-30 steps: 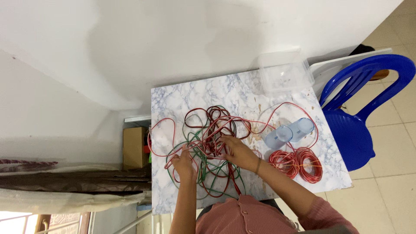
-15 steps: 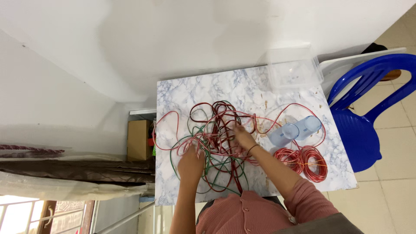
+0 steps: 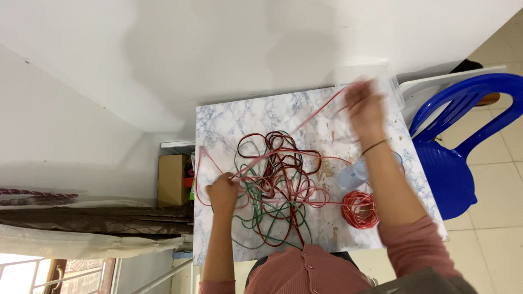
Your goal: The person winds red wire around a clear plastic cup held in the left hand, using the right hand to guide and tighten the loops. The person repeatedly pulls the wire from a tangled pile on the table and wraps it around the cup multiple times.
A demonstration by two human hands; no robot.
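A tangle of red, dark red, pink and green wires (image 3: 272, 179) lies on a marble-patterned table (image 3: 239, 117). My left hand (image 3: 222, 191) is closed on wires at the tangle's left side. My right hand (image 3: 364, 106), blurred, is raised far to the right over the table's back corner, gripping a pink-red wire (image 3: 318, 111) that stretches taut from the tangle up to it. My right forearm crosses over two pale blue cups (image 3: 351, 175) and a neat red wire coil (image 3: 359, 209).
A clear plastic box (image 3: 392, 87) stands at the table's back right corner, mostly behind my right hand. A blue plastic chair (image 3: 463, 147) is right of the table. A cardboard box (image 3: 171, 179) sits on the floor at the left, by the white wall.
My right hand has risen from the tangle's middle up and to the right, drawing a pink-red wire out taut. My left hand shifted slightly left, holding the wires down.
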